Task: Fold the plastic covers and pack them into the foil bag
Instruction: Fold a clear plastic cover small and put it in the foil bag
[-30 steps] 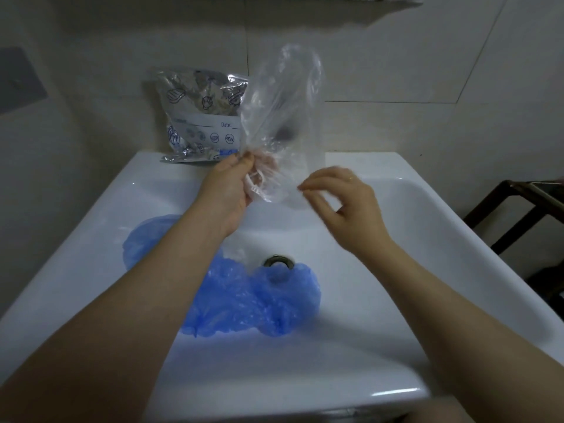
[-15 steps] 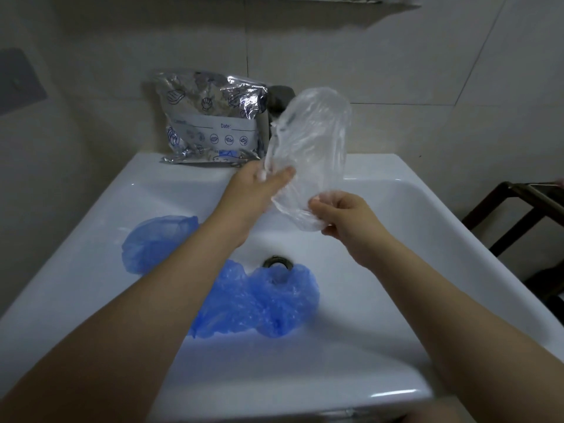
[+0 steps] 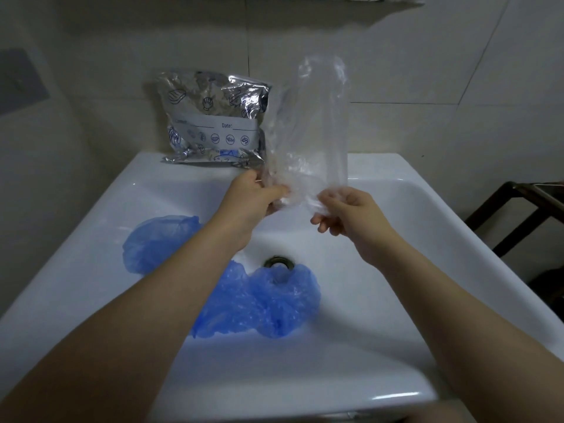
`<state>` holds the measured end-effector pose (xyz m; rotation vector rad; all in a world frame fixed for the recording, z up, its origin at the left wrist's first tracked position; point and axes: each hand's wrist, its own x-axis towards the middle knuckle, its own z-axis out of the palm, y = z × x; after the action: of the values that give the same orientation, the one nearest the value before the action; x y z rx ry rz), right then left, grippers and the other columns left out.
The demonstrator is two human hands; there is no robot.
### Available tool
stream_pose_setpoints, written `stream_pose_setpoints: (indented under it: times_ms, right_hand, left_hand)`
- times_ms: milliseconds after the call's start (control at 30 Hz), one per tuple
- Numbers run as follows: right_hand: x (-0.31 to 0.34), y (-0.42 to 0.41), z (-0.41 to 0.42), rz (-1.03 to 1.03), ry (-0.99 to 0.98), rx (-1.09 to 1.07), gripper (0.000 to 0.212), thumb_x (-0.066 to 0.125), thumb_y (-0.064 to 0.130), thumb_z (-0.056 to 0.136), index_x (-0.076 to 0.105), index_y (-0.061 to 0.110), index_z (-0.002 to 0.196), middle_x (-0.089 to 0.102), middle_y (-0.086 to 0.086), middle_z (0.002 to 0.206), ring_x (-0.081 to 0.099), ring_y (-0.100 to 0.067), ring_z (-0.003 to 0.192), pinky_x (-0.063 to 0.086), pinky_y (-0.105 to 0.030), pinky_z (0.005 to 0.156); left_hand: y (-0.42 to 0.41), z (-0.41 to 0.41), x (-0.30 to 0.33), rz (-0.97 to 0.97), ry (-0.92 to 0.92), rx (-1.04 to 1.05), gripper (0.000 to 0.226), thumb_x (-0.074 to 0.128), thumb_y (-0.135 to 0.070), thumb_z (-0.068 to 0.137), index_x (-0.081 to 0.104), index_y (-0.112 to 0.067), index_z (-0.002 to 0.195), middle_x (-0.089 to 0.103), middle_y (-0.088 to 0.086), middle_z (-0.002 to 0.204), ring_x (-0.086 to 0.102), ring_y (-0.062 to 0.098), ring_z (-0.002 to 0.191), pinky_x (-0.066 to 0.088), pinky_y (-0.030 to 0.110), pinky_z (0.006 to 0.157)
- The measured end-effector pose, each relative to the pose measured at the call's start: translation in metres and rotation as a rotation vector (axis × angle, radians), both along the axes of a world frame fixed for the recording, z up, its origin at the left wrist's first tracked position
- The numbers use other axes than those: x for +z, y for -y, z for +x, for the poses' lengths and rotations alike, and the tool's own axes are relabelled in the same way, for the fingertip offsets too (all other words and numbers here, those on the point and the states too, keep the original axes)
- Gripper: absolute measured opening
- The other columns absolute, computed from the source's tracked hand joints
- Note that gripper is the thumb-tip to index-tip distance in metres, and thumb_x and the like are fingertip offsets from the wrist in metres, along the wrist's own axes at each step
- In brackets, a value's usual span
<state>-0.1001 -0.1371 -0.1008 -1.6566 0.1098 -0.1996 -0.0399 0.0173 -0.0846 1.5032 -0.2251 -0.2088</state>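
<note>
A clear plastic cover (image 3: 314, 129) stands upright above the white sink (image 3: 396, 270), stretched between both hands. My left hand (image 3: 250, 199) pinches its lower left edge, and my right hand (image 3: 345, 212) pinches its lower right edge. The silver foil bag (image 3: 210, 117) leans against the wall on the sink's back ledge, just left of the cover. Blue plastic covers lie in the basin: one (image 3: 158, 239) at the left, crumpled ones (image 3: 268, 300) over the drain.
The drain (image 3: 279, 262) shows partly behind the blue covers. A dark wooden frame (image 3: 518, 215) stands to the right of the sink. Tiled wall rises close behind the bag.
The clear cover has been raised and pulled out taller and straighter. My right hand moved right along its lower edge, and both hands now hold it by the bottom.
</note>
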Motion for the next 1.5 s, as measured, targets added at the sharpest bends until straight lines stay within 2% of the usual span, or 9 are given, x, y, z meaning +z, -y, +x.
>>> stream_pose_setpoints:
  times_ms: [233,367,500,633,867,967,1067,1233,1500]
  right_hand:
    - [0.002,0.002,0.001,0.194,-0.047,0.027,0.014,0.048,0.015,0.096,0.06,0.01,0.089,0.064,-0.002,0.06,0.053,-0.011,0.049,0.04,-0.019,0.05]
    - [0.004,0.005,0.001,0.234,-0.073,0.016,0.013,0.048,0.015,0.096,0.059,0.009,0.095,0.062,-0.002,0.057,0.051,-0.011,0.046,0.04,-0.018,0.047]
    - [0.006,0.013,0.004,0.512,-0.082,0.032,0.026,0.036,0.004,0.094,0.059,0.014,0.101,0.052,0.001,0.052,0.045,-0.008,0.043,0.037,-0.015,0.042]
    - [0.007,0.017,0.004,0.762,0.011,0.15,0.026,0.051,0.004,0.072,0.07,0.018,0.084,0.055,0.0,0.055,0.051,-0.011,0.048,0.043,-0.015,0.048]
    - [0.001,0.041,0.004,0.327,0.196,0.381,0.042,0.086,0.034,0.041,0.076,0.016,0.077,0.072,0.0,0.078,0.067,-0.013,0.074,0.052,-0.021,0.064]
    - [0.002,0.053,0.0,0.166,0.179,0.433,0.044,0.077,0.048,0.048,0.077,0.014,0.075,0.073,-0.004,0.081,0.068,-0.018,0.078,0.053,-0.025,0.07]
    - [0.006,0.054,-0.001,0.023,0.056,0.298,0.045,0.054,0.054,0.075,0.076,0.016,0.065,0.074,-0.001,0.079,0.065,-0.014,0.077,0.05,-0.019,0.069]
    - [-0.001,0.033,0.006,-0.187,0.058,0.029,0.023,0.067,0.014,0.084,0.058,0.016,0.063,0.059,0.005,0.057,0.051,-0.008,0.055,0.041,-0.018,0.057]
    - [0.001,0.029,0.006,0.11,0.044,0.101,0.023,0.056,-0.008,0.084,0.062,0.012,0.094,0.062,-0.001,0.081,0.06,-0.013,0.073,0.051,-0.025,0.073]
  left_hand:
    - [-0.006,-0.003,-0.004,0.173,-0.198,-0.113,0.012,0.059,-0.023,0.09,0.058,-0.012,0.093,0.069,0.002,0.073,0.068,0.01,0.061,0.049,0.02,0.061]
    - [-0.003,-0.004,-0.002,0.062,-0.174,-0.097,0.017,0.052,-0.007,0.093,0.047,-0.014,0.078,0.063,0.005,0.068,0.061,0.006,0.047,0.045,0.017,0.049]
    - [-0.002,-0.002,0.0,-0.154,-0.15,-0.097,0.017,0.046,-0.002,0.095,0.049,-0.018,0.089,0.061,0.001,0.061,0.059,0.004,0.046,0.047,0.015,0.05]
    - [-0.002,0.001,0.002,-0.287,-0.155,-0.134,0.026,0.039,0.003,0.095,0.051,-0.018,0.085,0.061,-0.008,0.051,0.058,0.003,0.047,0.046,0.017,0.055]
    - [-0.01,-0.004,0.005,-0.16,-0.013,-0.262,0.058,0.029,0.016,0.087,0.067,-0.014,0.055,0.063,-0.007,0.055,0.057,0.005,0.05,0.047,0.017,0.052]
    - [-0.016,0.002,0.003,-0.003,0.154,-0.223,0.062,0.03,0.019,0.078,0.064,-0.018,0.041,0.06,-0.009,0.05,0.054,0.002,0.048,0.043,0.014,0.052]
    - [-0.017,0.005,0.0,0.066,0.202,-0.223,0.035,0.041,-0.005,0.066,0.066,-0.017,0.044,0.063,-0.007,0.058,0.058,0.004,0.06,0.046,0.013,0.06]
    - [-0.005,0.004,-0.011,0.244,0.306,0.031,0.041,0.068,-0.034,0.082,0.051,-0.012,0.052,0.047,0.003,0.055,0.042,0.012,0.055,0.036,0.026,0.062]
    - [-0.004,0.008,-0.008,0.005,0.117,-0.019,0.03,0.066,0.001,0.082,0.05,-0.024,0.081,0.054,0.0,0.091,0.053,0.02,0.08,0.049,0.033,0.073]
